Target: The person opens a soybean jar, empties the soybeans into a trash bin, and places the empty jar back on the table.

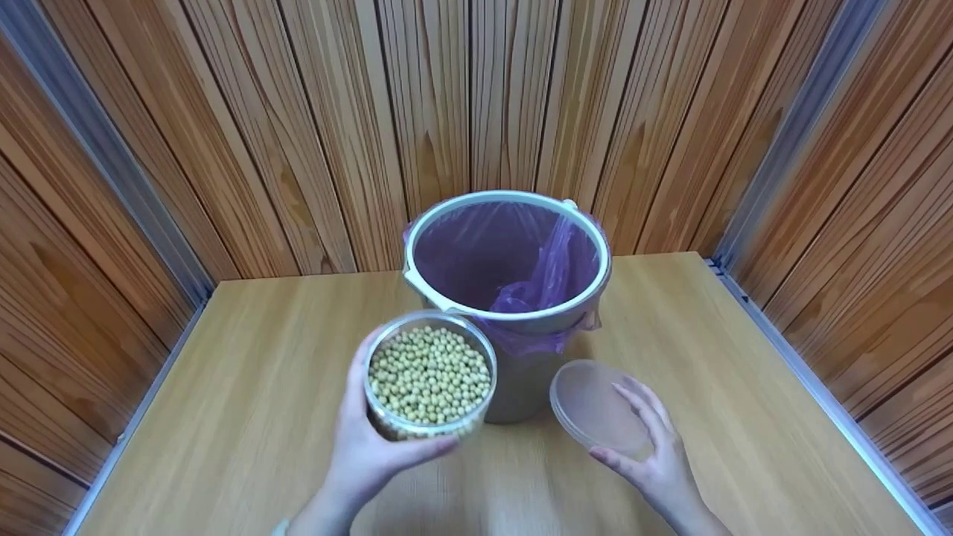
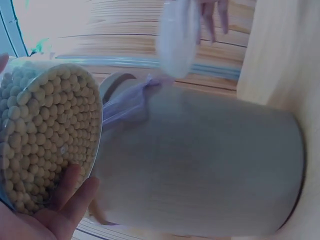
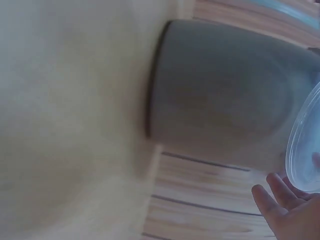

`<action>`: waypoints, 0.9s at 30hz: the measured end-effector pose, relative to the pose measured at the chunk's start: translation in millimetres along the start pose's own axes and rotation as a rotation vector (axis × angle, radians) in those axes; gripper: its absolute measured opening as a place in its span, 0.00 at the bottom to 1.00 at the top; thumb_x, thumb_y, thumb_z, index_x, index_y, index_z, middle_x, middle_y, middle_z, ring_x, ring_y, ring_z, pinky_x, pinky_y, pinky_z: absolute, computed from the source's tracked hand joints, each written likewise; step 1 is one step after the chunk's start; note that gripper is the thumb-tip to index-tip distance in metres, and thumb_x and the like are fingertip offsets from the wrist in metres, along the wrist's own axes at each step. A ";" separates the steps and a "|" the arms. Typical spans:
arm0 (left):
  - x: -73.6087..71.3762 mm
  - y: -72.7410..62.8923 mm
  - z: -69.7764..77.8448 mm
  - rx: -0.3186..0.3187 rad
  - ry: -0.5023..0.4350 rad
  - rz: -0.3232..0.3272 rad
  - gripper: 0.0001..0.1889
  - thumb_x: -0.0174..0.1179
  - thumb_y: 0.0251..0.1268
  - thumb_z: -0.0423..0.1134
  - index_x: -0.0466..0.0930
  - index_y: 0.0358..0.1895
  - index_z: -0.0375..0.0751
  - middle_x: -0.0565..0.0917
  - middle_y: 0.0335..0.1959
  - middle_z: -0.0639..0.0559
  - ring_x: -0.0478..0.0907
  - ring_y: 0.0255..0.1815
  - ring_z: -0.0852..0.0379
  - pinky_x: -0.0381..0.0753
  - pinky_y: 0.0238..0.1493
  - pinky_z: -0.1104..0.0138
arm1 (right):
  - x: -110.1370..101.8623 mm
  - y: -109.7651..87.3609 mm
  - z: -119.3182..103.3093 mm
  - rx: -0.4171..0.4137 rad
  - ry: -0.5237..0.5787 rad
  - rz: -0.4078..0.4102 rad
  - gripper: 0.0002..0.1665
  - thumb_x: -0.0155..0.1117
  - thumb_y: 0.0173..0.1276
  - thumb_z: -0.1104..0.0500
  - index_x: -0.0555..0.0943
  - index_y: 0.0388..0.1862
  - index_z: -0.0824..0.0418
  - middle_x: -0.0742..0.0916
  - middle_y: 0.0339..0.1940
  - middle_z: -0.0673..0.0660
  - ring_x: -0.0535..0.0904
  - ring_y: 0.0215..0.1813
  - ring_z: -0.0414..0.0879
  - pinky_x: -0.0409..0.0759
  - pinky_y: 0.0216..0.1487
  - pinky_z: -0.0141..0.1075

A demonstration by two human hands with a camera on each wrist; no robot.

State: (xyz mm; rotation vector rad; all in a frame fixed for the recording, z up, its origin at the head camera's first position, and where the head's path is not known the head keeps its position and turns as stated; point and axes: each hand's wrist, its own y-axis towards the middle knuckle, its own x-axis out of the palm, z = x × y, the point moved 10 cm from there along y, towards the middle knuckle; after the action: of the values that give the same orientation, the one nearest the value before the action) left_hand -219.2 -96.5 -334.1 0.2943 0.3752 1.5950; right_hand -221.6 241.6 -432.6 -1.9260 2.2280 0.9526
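Note:
My left hand (image 1: 365,447) grips a clear round jar (image 2: 92,145) full of small pale yellow-green beans (image 1: 430,376). The jar's top is uncovered and tilts toward the head camera, just in front of the bin. In the left wrist view two of my fingers (image 2: 75,195) lie along the jar's base. My right hand (image 1: 659,461) holds a translucent round lid (image 1: 595,406) by its edge, thumb below and fingers over it, right of the bin's lower front. The lid also shows at the right edge of the right wrist view.
A grey bin (image 1: 521,380) with a pale rim (image 1: 521,316) stands at the back of the wooden table (image 1: 283,402). A purple bag (image 1: 551,275) lines it and hangs over its rim. Wood-panelled walls (image 1: 432,97) with metal corner strips enclose the table.

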 end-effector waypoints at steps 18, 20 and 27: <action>-16.1 42.3 30.1 -0.005 0.094 -0.002 0.67 0.83 0.28 0.29 0.50 0.78 0.48 0.65 0.73 0.50 0.67 0.70 0.54 0.68 0.70 0.64 | 5.3 3.5 92.5 0.243 -0.305 -0.191 0.49 0.75 0.55 0.39 0.70 0.71 0.58 0.66 0.76 0.66 0.62 0.72 0.74 0.65 0.59 0.76; -17.2 47.7 32.4 -0.010 0.104 -0.012 0.67 0.83 0.29 0.29 0.49 0.79 0.47 0.64 0.74 0.50 0.66 0.70 0.53 0.67 0.71 0.61 | 5.9 3.8 97.8 0.260 -0.308 -0.205 0.49 0.74 0.55 0.38 0.70 0.71 0.58 0.66 0.76 0.66 0.61 0.72 0.74 0.64 0.60 0.76; -20.8 65.3 43.4 0.014 0.153 -0.012 0.66 0.84 0.31 0.32 0.49 0.79 0.47 0.63 0.74 0.51 0.64 0.71 0.54 0.64 0.72 0.56 | 9.4 4.7 103.7 0.263 -0.305 -0.237 0.48 0.74 0.55 0.38 0.71 0.70 0.60 0.66 0.75 0.68 0.62 0.72 0.73 0.66 0.63 0.71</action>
State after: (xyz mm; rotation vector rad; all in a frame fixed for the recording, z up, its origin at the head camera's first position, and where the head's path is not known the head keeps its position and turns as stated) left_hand -259.6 -117.2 -266.8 0.1804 0.5046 1.6080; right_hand -264.3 282.3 -518.5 -1.7445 1.8078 0.8084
